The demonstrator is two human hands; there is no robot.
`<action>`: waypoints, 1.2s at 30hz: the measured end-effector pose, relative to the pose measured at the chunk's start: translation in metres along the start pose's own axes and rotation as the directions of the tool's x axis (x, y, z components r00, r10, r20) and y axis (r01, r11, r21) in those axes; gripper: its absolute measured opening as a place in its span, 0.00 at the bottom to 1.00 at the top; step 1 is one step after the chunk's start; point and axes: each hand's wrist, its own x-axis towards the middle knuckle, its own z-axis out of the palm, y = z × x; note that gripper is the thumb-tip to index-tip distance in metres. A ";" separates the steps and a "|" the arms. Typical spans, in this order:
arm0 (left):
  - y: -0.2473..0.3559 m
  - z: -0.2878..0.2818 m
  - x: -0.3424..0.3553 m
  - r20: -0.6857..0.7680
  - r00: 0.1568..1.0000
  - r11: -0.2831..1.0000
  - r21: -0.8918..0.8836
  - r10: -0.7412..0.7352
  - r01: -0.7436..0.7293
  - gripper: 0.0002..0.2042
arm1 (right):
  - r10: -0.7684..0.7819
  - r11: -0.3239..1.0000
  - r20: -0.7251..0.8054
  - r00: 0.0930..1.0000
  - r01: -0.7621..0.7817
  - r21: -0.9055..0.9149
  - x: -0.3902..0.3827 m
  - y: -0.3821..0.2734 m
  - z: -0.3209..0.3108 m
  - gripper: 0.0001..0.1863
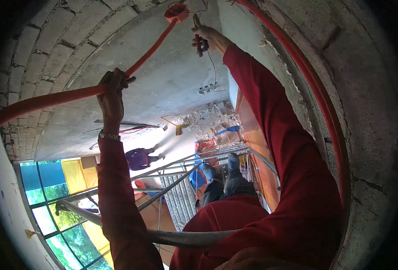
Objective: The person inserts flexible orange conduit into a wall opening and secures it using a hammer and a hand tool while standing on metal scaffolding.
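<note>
An orange corrugated conduit (151, 49) runs from the left rim up to an orange junction box (177, 12) overhead. My left hand (112, 92) is closed around this conduit, partway along it. Thin wires (199, 10) stick out beside the box. Just below and to the right of the box is my raised right hand (212, 38). Its fingers are wrapped round a small red-and-dark hand tool (199, 46) that looks like pliers; its tip is hard to make out. A thin wire (213, 63) hangs down from near this hand.
I stand on a scaffold with a perforated metal platform (178, 198) and metal rails (167, 189). Red conduits (313, 76) curve along the right wall. Far below are a person in purple (138, 158), a yellow broom (179, 129) and rubble (217, 112). Large windows (50, 193) stand at lower left.
</note>
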 end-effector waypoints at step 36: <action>0.001 0.031 -0.002 0.069 0.997 0.997 0.059 0.040 -0.044 0.12 | -0.111 0.989 -0.094 0.989 0.119 0.089 -0.002 0.017 -0.092 0.13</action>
